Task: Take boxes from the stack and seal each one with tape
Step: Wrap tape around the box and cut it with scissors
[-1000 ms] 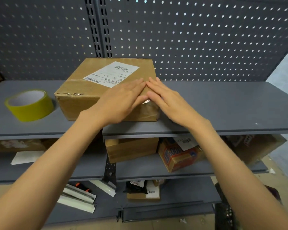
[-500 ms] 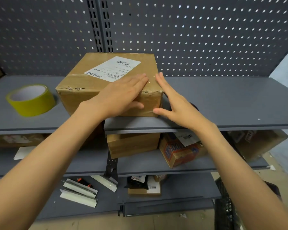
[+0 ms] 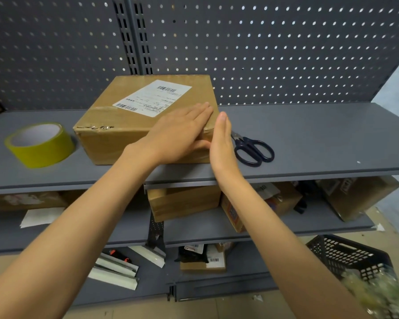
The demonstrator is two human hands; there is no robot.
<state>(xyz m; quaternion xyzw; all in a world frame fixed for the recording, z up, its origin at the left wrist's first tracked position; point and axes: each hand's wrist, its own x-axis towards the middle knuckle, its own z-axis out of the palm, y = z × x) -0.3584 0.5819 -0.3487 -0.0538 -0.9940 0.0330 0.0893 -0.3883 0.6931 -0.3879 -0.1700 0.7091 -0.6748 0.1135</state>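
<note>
on the shelf [image 3: 309, 134], my flat left hand [image 3: 180, 132] and right hand [image 3: 221, 139] pressed the taped box's [image 3: 115, 125] corner, fingers straight.

This looks like a stockroom or packing area. Grey metal shelving [image 3: 309, 134] with a perforated back panel [image 3: 286, 54] holds cardboard parcels [image 3: 184, 201] bearing barcoded shipping labels [image 3: 152, 97]. A roll of yellow tape [image 3: 40, 145] and scissors [image 3: 253, 149] lie on the top shelf, and a black plastic crate [image 3: 346, 256] stands on the bare floor.
</note>
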